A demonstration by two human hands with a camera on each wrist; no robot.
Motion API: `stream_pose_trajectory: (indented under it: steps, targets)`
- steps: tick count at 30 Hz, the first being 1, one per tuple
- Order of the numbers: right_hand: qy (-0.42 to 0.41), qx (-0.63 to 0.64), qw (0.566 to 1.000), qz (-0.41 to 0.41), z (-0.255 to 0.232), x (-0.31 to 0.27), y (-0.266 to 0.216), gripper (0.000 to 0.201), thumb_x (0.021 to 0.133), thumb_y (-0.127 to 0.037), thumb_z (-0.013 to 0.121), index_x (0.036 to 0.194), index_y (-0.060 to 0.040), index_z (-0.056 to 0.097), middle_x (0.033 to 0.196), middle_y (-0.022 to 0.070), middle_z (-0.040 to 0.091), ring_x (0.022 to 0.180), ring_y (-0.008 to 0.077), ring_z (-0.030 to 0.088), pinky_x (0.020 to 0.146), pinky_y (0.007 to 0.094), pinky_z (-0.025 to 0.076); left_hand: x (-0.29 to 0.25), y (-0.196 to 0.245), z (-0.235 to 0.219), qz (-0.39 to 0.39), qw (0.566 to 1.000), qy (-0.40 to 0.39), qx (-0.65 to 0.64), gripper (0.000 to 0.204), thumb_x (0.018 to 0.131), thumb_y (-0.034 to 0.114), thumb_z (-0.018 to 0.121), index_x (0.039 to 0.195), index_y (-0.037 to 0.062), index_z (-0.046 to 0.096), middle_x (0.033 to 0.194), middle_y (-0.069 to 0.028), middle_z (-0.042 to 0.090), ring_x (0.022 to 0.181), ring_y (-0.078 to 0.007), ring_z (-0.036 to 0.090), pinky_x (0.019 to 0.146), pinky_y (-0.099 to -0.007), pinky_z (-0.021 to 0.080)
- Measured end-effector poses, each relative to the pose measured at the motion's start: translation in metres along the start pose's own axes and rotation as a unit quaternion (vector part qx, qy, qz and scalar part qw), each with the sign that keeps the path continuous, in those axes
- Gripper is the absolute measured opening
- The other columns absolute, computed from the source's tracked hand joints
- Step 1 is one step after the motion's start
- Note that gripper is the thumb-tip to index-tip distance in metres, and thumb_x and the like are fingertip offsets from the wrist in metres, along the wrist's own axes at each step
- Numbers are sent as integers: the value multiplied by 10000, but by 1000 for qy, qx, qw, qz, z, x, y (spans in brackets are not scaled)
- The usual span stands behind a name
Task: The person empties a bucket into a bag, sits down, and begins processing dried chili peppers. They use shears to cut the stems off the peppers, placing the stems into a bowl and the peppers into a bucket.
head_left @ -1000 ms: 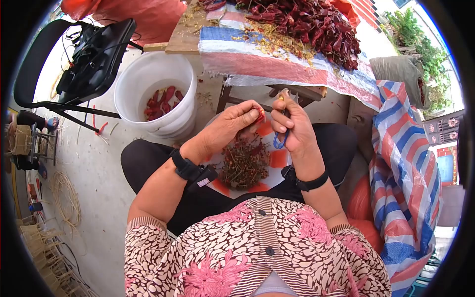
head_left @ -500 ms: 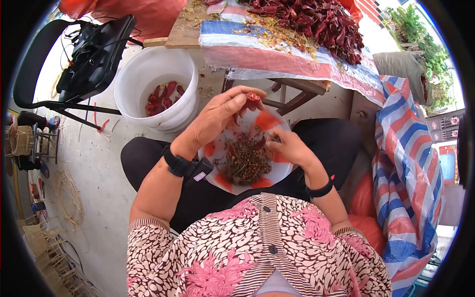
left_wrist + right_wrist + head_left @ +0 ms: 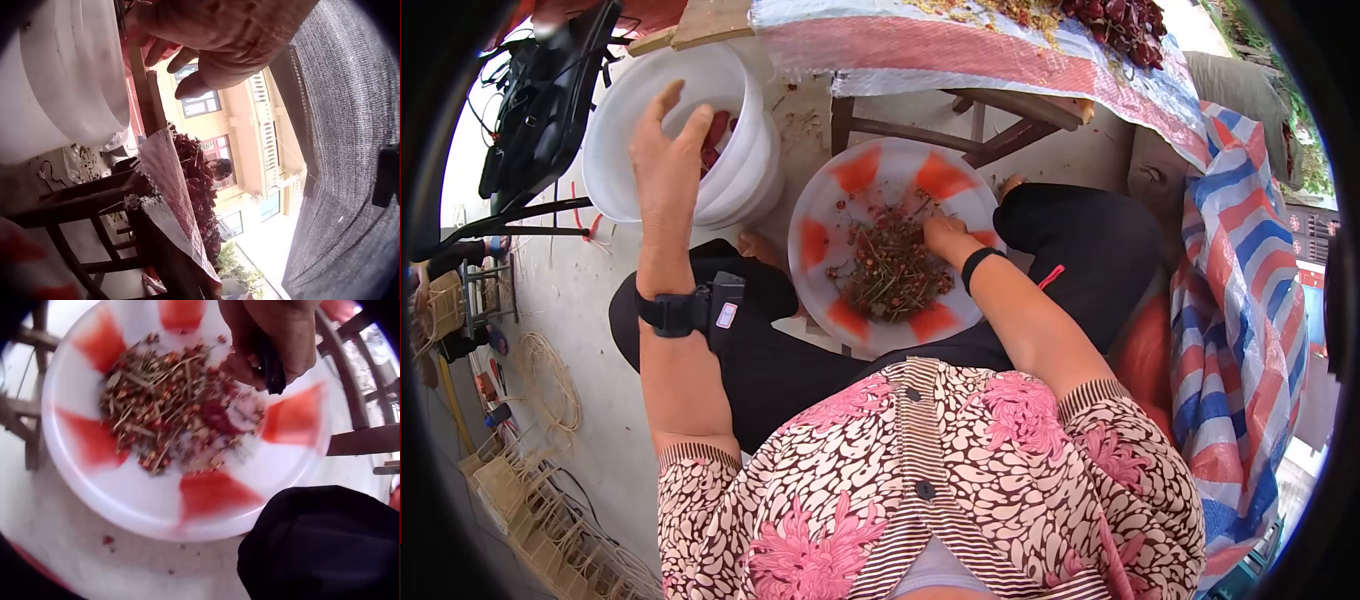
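My left hand [image 3: 668, 150] is over the white bucket [image 3: 745, 185], fingers and thumb spread apart, with nothing seen in it. Dried red chilies [image 3: 716, 138] lie inside the bucket. My right hand [image 3: 945, 236] reaches down into the white basin with red patches [image 3: 808, 285], at the right side of a heap of chili stems [image 3: 885, 275]. In the right wrist view its fingers curl round scissors [image 3: 273, 369], of which only a dark handle shows; the blades are hidden. One dark red chili [image 3: 220, 417] lies just below those fingertips.
Ahead stands a table draped with a striped woven sheet [image 3: 960, 45], with a pile of dried chilies [image 3: 1125, 30] on it. A black chair [image 3: 550, 110] is left of the bucket. Striped sheeting [image 3: 1240, 300] hangs at the right. The basin sits between the person's legs [image 3: 1090, 235].
My left hand has swung left from above the basin to the bucket and no longer shows the chilies it held. My right hand has dropped from chest height into the basin. The head view has shifted.
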State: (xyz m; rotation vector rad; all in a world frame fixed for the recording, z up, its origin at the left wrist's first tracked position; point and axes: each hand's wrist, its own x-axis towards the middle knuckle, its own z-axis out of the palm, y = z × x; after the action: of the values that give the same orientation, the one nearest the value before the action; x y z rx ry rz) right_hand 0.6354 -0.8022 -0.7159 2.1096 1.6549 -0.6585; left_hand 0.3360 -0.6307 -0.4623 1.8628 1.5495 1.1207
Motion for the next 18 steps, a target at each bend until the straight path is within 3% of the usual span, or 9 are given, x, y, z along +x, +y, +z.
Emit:
stream_pose_trajectory:
  steps: [3,4,8,10,12,14,16,18]
  targets:
    - [-41,-29,997,-61,54,17,10,277,862,-85,509,1098,-42,647,1432,177,390,1013,390,627,790,491,510,-15,15,10,-37,992,-76,-94,380,864,123,643,1227,21,595,1199,-153,620,1100,-229,601,947,-324,448]
    - [-72,-52,992,-84,63,23,15,288,855,-96,521,1109,-55,650,1453,148,353,988,363,637,806,489,497,-17,8,18,-8,991,-83,-105,325,885,66,613,1204,8,598,1148,-114,636,1030,-177,621,899,-287,469]
    - [-72,-48,991,-98,77,29,20,295,854,-125,545,1125,-81,654,1453,131,361,1023,327,635,855,516,466,-30,36,28,11,981,-156,-117,297,891,48,602,1186,12,601,1015,-69,658,928,-143,619,856,-279,482]
    - [-83,-51,990,-101,85,29,22,304,854,-135,554,1137,-85,652,1452,122,363,1019,314,640,857,519,466,-34,45,27,-22,965,-231,-122,295,921,46,568,1213,10,581,1054,-67,650,940,-135,622,858,-264,474]
    - [-73,-92,987,-111,104,35,27,431,898,-191,502,1321,-110,496,1336,146,508,1003,332,654,858,555,466,-38,48,33,-41,952,-270,-137,292,924,28,551,1215,15,581,1048,-68,649,906,-128,624,838,-266,481]
    - [-73,-81,988,-108,109,41,27,499,919,-215,478,1406,-120,422,1240,161,600,1008,347,655,865,567,468,-37,47,38,-28,948,-291,-127,296,916,18,553,1211,10,582,1030,-72,652,894,-131,624,835,-268,483]
    - [-84,-18,992,-89,103,39,25,439,905,-194,494,1334,-103,470,1197,167,618,1022,357,645,867,542,475,-38,47,40,-22,945,-301,-123,296,901,5,557,1196,2,590,1001,-78,655,880,-136,622,825,-272,485]
    - [-83,34,994,-66,98,43,18,300,867,-144,533,1150,-63,594,1215,174,596,1009,357,645,849,496,493,-36,45,40,-16,943,-310,-122,293,901,4,551,1192,-2,589,994,-78,656,874,-137,621,817,-275,483]
